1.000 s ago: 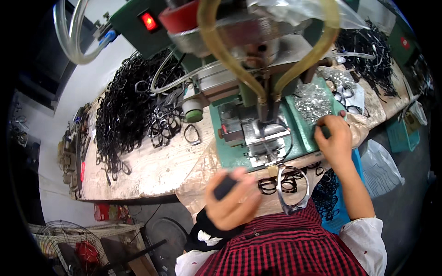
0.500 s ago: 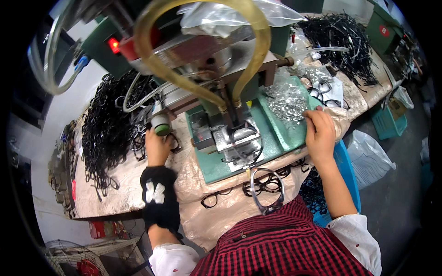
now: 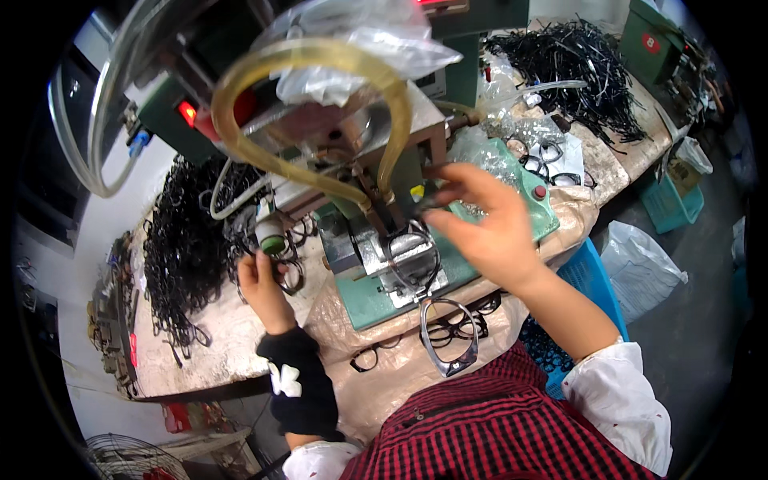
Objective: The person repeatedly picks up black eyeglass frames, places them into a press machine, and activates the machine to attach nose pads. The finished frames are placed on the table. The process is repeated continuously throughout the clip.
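Green machine base (image 3: 360,310) sits on a pale worktable (image 3: 220,354). Eyeglass frame (image 3: 457,370): at the metal fixture (image 3: 376,259), one rim overhanging the front edge. Left hand (image 3: 268,294): half-curled just below a green button (image 3: 273,244); grip cannot be determined. Right hand (image 3: 486,228): thumb and fingers parted beside the machine, holding nothing visible. Blue basket (image 3: 596,280): right, below table level. Floor (image 3: 660,332): grey.
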A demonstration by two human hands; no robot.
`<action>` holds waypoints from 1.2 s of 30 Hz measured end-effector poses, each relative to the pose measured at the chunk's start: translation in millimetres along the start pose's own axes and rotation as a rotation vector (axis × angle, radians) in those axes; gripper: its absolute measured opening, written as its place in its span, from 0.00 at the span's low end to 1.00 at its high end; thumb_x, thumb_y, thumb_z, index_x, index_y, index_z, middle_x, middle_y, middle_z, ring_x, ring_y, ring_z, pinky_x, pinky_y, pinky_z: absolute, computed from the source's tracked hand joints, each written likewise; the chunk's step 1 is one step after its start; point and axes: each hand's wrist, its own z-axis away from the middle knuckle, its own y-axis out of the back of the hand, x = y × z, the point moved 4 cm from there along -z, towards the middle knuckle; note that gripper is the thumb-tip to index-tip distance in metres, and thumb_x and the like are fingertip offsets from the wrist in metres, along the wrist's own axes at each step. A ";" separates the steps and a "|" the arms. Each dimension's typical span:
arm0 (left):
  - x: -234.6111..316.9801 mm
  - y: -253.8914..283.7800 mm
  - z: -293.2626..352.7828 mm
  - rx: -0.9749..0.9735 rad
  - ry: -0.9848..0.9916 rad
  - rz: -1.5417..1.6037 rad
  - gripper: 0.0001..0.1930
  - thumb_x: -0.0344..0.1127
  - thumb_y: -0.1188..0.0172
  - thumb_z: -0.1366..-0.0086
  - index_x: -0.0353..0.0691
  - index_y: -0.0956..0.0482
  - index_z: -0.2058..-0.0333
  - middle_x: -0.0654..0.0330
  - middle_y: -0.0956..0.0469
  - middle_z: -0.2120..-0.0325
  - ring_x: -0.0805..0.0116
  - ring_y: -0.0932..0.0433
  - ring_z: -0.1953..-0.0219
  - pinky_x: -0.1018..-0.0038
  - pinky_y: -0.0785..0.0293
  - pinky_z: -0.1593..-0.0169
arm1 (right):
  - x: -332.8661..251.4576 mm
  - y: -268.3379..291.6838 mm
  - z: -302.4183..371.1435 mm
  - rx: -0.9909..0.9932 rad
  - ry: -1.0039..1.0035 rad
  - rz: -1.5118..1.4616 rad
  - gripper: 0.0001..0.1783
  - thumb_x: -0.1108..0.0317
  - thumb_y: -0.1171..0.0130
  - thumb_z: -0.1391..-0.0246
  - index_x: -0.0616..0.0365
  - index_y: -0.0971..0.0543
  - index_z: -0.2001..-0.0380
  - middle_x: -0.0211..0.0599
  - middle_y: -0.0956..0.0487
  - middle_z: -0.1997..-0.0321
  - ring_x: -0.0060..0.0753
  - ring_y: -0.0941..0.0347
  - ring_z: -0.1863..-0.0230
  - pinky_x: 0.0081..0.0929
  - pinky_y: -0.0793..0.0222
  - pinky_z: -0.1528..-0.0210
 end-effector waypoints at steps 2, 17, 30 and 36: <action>-4.3 -4.0 14.1 0.002 0.048 0.100 0.06 0.32 0.44 0.27 0.39 0.30 0.57 0.60 0.24 0.63 0.70 0.20 0.68 0.78 0.25 0.64 | 8.1 -17.3 -6.5 -0.015 -0.054 -0.169 0.23 0.79 0.38 0.51 0.66 0.25 0.49 0.37 0.17 0.65 0.25 0.21 0.60 0.23 0.29 0.53; 188.2 -90.5 51.1 -0.208 -0.672 0.284 0.10 0.22 0.45 0.34 0.36 0.29 0.55 0.51 0.25 0.64 0.61 0.21 0.61 0.62 0.18 0.56 | -12.6 -31.0 2.8 -0.030 -0.267 -0.360 0.34 0.80 0.37 0.51 0.68 0.35 0.39 0.38 0.18 0.58 0.24 0.23 0.52 0.24 0.30 0.47; 165.4 -137.8 127.4 -0.778 -1.298 -0.327 0.12 0.22 0.33 0.53 0.35 0.20 0.68 0.53 0.17 0.60 0.57 0.16 0.59 0.65 0.14 0.55 | 78.9 92.9 11.7 0.380 -0.017 0.232 0.28 0.81 0.44 0.47 0.58 0.27 0.40 0.41 0.20 0.47 0.33 0.25 0.46 0.31 0.32 0.39; 158.8 -138.0 124.7 -0.753 -1.304 -0.360 0.12 0.21 0.32 0.54 0.37 0.20 0.68 0.55 0.17 0.60 0.61 0.17 0.62 0.70 0.14 0.59 | 74.6 99.3 49.2 0.119 -0.113 0.644 0.09 0.73 0.35 0.53 0.60 0.18 0.66 0.41 0.19 0.61 0.47 0.24 0.55 0.37 0.29 0.50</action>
